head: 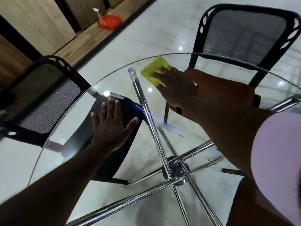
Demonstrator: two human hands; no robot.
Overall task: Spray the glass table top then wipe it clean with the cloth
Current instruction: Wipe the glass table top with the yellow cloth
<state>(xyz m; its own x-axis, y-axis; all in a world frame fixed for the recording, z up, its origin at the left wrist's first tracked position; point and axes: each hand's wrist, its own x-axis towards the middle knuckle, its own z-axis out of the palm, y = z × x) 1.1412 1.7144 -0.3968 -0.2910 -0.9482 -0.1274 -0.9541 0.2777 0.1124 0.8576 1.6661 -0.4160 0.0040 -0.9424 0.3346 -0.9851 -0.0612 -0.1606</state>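
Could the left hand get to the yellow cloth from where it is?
Probably yes: bare glass lies between the left hand and the cloth, though the right hand covers part of it.

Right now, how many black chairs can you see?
2. The left chair sits by the glass table; the far chair stands beyond its rim. Others may be hidden.
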